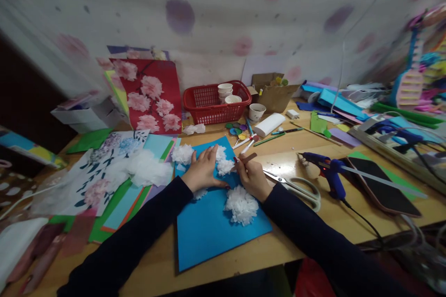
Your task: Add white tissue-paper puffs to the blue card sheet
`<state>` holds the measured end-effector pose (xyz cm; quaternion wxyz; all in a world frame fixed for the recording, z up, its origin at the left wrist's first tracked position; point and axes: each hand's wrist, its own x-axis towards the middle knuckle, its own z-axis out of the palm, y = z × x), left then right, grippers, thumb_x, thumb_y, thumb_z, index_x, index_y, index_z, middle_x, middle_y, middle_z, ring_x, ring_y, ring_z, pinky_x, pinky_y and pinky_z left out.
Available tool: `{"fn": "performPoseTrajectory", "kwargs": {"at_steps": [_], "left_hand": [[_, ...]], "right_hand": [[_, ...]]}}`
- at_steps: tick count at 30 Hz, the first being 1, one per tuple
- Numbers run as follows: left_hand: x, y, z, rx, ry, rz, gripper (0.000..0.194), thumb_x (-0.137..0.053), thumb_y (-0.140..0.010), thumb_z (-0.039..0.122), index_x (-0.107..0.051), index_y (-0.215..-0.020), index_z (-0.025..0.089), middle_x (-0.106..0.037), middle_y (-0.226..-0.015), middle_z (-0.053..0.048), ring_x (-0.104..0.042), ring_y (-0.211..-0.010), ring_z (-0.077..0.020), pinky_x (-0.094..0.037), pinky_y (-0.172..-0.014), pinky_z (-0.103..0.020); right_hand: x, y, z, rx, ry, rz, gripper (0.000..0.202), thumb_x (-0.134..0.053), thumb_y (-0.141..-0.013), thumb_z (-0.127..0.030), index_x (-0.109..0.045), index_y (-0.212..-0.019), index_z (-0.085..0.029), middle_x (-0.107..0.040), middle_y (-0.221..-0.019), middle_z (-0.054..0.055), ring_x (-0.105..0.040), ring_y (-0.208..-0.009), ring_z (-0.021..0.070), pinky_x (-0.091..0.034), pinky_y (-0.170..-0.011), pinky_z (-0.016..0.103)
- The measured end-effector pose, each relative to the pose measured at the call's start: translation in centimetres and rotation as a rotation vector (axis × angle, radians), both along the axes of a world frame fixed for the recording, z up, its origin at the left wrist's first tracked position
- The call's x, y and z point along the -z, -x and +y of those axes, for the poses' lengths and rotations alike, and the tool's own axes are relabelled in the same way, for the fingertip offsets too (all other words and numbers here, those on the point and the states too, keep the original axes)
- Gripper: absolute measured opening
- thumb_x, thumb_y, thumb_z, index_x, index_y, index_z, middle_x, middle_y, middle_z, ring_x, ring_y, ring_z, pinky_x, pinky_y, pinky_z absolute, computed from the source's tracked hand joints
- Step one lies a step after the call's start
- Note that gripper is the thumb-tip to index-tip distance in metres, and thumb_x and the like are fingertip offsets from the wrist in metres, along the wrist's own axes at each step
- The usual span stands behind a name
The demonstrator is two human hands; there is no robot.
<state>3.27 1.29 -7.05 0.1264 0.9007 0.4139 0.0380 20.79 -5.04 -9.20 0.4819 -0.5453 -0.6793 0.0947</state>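
There are two hands, the left hand (202,171) and the right hand (253,178); one brown strip (249,158); one blue board (209,236); at least four white tissue flowers (241,205); one red card (173,86) with six pink flowers (151,87); one red basket (209,116) holding one single cup (233,99) and one stack of cups (225,89), number unclear; one cup outside (257,112); one glue gun (332,178); one pair of scissors (308,191); one phone (383,185).

I'm seeing a dim, slightly grey view, dull but readable. Light is reflecting off the wooden table (275,248) as a pale glare patch, right of centre. The source isn't showing. I'm getting soft shadow under the blue sheet's (209,236) near edge, near-black at far left. Wide-angle distortion is stretching the side edges; the corners are smearing, and the patterned curtain (216,23) is looking soft.
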Motion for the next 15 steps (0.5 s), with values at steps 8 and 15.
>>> {"fn": "performPoseTrajectory", "kwargs": {"at_steps": [8,15], "left_hand": [[0.2,0.0,0.0,-0.007,-0.031,-0.008,0.123,-0.064,-0.057,0.073,-0.007,-0.147,0.014,-0.026,-0.148,-0.023,-0.025,-0.136,-0.0392,-0.010,-0.107,-0.063],[0.2,-1.0,-0.8,-0.080,-0.071,-0.081,0.120,-0.060,-0.060,0.074,-0.006,-0.147,0.012,-0.031,-0.144,-0.027,-0.031,-0.132,-0.0420,-0.010,-0.103,-0.068]], "right_hand": [[-1.0,-1.4,-2.6,0.109,-0.183,0.409,0.027,-0.041,-0.094,-0.038,-0.060,-0.088,-0.018,-0.051,-0.051,-0.005,-0.050,-0.042,0.0105,-0.041,-0.044,0.024],[-2.8,-5.3,-10.8,0.438,-0.338,0.057,0.044,-0.039,-0.094,-0.033,-0.064,-0.062,-0.017,-0.057,-0.062,0.003,-0.054,-0.055,0.0136,-0.043,-0.055,0.028]]}}
